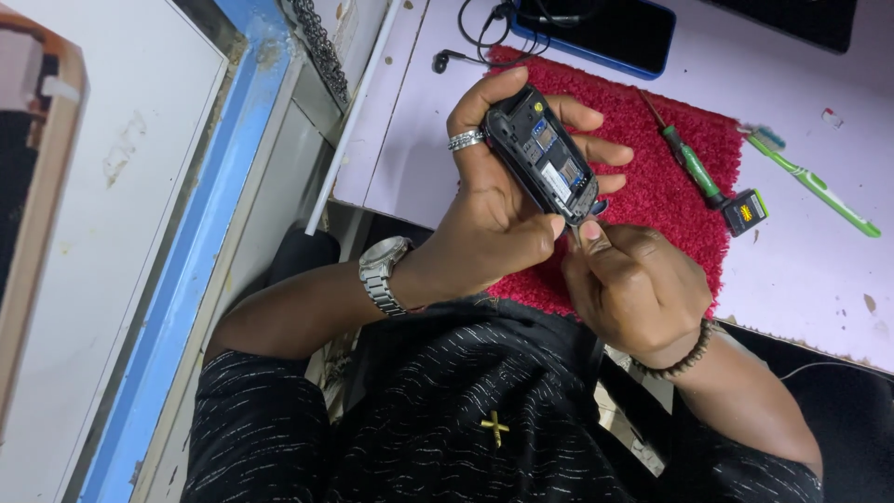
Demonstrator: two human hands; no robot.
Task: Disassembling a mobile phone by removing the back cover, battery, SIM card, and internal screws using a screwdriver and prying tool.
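A small black mobile phone (543, 158) with its back cover off shows its inner compartment. My left hand (498, 200), with a ring and a metal wristwatch, grips the phone from the side and holds it over a red mat (670, 186). My right hand (633, 284), wearing a bead bracelet, pinches a small thin tool or part at the phone's lower end; what it pinches is too small to tell.
A green-handled screwdriver (689, 166) and a small dark battery (745, 211) lie on the mat's right side. A green toothbrush (815, 184) rests on the pale desk (810, 270). A blue-cased phone (596, 33) and black earphones (466, 47) lie at the back. A white and blue wall panel (186, 233) stands left.
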